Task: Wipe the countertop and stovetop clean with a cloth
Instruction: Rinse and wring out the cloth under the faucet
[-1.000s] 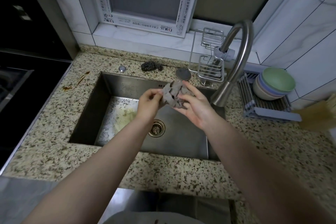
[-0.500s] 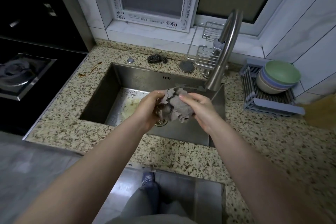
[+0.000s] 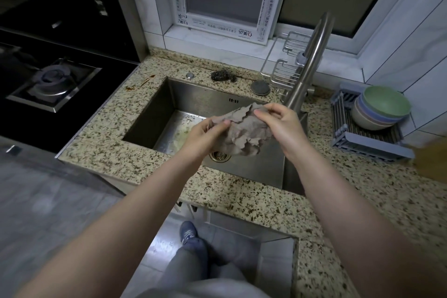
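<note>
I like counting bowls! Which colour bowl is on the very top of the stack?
The green bowl tops the stack on the drying rack; the ones beneath show only bluish and beige rims.

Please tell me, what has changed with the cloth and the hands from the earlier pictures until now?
The crumpled grey cloth, bunched between both hands before, is now pulled open wider above the steel sink. The left hand and right hand keep pinching its edges and have moved apart. The brown stain on the speckled granite countertop remains unwiped.
</note>
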The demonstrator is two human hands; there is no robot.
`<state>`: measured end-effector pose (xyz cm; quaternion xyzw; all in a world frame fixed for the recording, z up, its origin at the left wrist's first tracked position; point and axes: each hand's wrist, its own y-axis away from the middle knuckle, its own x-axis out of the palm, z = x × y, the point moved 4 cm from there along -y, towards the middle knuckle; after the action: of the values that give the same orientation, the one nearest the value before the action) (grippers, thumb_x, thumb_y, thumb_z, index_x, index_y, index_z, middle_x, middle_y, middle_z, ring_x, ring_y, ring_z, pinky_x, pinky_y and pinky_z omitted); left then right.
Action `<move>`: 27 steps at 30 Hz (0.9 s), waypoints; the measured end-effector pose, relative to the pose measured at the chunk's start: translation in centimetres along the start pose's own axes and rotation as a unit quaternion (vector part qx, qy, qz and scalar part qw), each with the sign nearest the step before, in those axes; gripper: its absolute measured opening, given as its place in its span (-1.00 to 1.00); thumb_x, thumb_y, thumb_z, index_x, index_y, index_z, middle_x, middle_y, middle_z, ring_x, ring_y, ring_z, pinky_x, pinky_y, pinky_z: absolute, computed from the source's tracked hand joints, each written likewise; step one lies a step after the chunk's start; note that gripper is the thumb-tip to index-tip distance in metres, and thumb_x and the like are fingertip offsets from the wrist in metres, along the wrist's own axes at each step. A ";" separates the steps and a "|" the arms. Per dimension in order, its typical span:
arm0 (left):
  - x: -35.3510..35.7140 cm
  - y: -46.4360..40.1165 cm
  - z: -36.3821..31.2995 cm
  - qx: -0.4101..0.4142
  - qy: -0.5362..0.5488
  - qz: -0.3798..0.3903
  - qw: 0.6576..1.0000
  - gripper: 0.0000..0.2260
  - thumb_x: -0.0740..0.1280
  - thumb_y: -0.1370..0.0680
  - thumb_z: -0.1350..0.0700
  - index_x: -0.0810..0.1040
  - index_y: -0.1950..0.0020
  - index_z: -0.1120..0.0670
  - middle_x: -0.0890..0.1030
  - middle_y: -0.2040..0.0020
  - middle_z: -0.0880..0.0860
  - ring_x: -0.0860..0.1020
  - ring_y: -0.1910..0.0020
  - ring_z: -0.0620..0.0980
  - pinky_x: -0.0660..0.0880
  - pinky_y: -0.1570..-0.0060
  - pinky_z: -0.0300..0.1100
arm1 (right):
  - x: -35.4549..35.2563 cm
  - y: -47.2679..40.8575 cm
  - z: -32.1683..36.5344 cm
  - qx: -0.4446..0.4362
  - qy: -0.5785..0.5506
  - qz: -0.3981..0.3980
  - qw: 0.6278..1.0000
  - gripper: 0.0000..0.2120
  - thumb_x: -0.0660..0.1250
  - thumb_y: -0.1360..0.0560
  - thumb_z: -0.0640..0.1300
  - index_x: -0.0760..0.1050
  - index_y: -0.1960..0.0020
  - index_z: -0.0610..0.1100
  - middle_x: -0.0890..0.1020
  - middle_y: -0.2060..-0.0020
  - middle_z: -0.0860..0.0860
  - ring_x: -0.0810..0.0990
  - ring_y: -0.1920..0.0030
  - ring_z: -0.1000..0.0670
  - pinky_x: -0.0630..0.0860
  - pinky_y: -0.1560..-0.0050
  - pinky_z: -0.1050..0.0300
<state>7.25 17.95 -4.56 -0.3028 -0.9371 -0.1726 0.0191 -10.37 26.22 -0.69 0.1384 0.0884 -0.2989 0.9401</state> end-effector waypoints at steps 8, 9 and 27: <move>0.4 1.7 -0.6 -0.116 0.178 0.042 0.976 -0.63 0.28 -0.63 -0.14 0.57 -0.30 0.08 0.72 -0.13 0.10 0.71 -0.04 0.03 0.68 0.01 -0.04 | 1.8 3.1 -1.2 0.228 -0.277 0.134 0.924 -0.41 0.46 -0.38 0.25 0.55 -0.24 -0.11 0.68 -0.18 -0.20 0.64 -0.22 -0.21 0.54 -0.25 -0.12; 0.2 1.7 -0.7 -0.105 0.169 0.048 0.979 -0.62 0.36 -0.59 -0.10 0.56 -0.31 0.08 0.71 -0.14 0.10 0.71 -0.03 0.03 0.67 -0.01 -0.03 | 2.2 3.6 -1.7 0.240 -0.271 0.140 0.922 -0.45 0.46 -0.40 0.21 0.53 -0.23 -0.13 0.67 -0.19 -0.21 0.65 -0.20 -0.18 0.55 -0.22 -0.08; -3.2 2.5 5.6 -0.278 0.144 -0.136 0.940 -0.77 0.28 -0.68 0.01 0.52 -0.09 0.18 0.62 0.08 0.19 0.66 0.31 0.12 0.57 0.57 -0.15 | 4.5 3.0 -2.7 0.105 -0.064 0.065 0.990 -0.45 0.50 -0.45 -0.40 0.53 -0.37 -0.04 0.71 -0.06 -0.18 0.72 -0.06 -0.06 0.67 -0.11 0.04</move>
<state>11.63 19.92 -9.50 -0.1374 -0.8711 -0.4693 0.0451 -5.20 26.96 -3.71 0.2220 -0.0132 -0.2530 0.9415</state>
